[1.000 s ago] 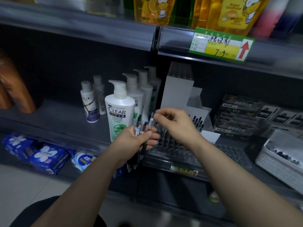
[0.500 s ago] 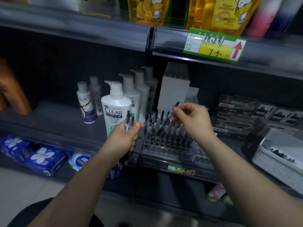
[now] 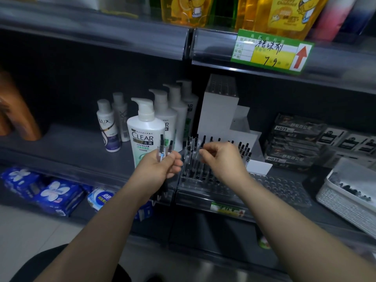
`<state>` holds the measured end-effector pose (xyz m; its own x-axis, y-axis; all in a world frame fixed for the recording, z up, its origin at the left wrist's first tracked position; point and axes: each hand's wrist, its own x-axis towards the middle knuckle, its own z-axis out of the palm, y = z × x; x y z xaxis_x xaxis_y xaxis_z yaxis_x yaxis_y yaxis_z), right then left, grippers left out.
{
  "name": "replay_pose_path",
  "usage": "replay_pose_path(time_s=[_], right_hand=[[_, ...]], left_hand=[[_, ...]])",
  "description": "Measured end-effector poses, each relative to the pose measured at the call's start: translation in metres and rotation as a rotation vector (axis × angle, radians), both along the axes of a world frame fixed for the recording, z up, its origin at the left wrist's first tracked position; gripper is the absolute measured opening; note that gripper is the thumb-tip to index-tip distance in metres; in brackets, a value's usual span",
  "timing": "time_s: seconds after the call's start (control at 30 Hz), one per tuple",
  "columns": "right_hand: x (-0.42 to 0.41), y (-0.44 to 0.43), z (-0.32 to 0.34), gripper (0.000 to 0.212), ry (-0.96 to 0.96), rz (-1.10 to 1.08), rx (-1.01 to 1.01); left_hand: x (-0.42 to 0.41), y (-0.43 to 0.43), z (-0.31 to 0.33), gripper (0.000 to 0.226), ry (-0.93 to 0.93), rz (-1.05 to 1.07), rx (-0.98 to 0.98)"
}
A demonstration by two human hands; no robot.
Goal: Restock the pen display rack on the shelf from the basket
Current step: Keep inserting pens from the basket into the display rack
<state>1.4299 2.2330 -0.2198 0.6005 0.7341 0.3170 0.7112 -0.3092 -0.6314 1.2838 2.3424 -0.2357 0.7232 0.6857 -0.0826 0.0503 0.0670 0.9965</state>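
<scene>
The clear pen display rack [image 3: 281, 188] stands on the middle shelf, its left part filled with black pens [image 3: 243, 148] and its right holes bare. My left hand [image 3: 159, 169] grips a bunch of black pens [image 3: 162, 148] upright, just left of the rack. Over the rack's left rows, my right hand [image 3: 222, 160] has thumb and forefinger pinched on a pen [image 3: 203, 140] whose black top sticks up above the fingertips. The white basket [image 3: 343, 206] sits at the far right of the shelf with more pens [image 3: 355, 191] inside.
White CLEAR pump bottles [image 3: 145, 135] and small LUX bottles [image 3: 106, 125] stand left of the rack, close to my left hand. A white stepped box [image 3: 220, 110] rises behind the rack. Dark HQ35 packs [image 3: 293, 143] lie to the right. The upper shelf edge carries a green price tag [image 3: 271, 51].
My right hand took a pen from the left hand's bunch, carried it to the rack, and has now shifted left over the rack's left rows. The bunch in my left hand stays put.
</scene>
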Motion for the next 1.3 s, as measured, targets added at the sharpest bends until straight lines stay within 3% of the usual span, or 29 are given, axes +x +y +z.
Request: replay_pose_path(time_s=[0.4, 0.57, 0.73, 0.83, 1.07, 1.3], right_hand=[[-0.006, 0.007, -0.007, 0.010, -0.074, 0.020, -0.107], [-0.004, 0.004, -0.002, 0.012, -0.071, 0.010, -0.124], [-0.003, -0.008, 0.008, 0.008, 0.026, 0.003, -0.024], [-0.009, -0.015, 0.015, 0.006, 0.201, 0.104, 0.067], [-0.010, -0.020, 0.019, 0.008, 0.405, 0.183, 0.077], [0.013, -0.030, 0.032, 0.006, 0.433, -0.026, 0.264]], left_hand=[[-0.001, -0.001, 0.004, 0.008, -0.039, 0.011, -0.059], [0.000, -0.001, -0.001, 0.018, -0.025, -0.033, -0.105], [0.003, -0.009, -0.002, 0.024, -0.002, -0.101, -0.150], [0.005, -0.016, -0.003, 0.023, -0.016, -0.144, -0.154], [0.011, -0.024, -0.007, 0.018, -0.015, -0.251, -0.081], [0.008, -0.009, -0.004, 0.020, 0.047, -0.054, -0.008]])
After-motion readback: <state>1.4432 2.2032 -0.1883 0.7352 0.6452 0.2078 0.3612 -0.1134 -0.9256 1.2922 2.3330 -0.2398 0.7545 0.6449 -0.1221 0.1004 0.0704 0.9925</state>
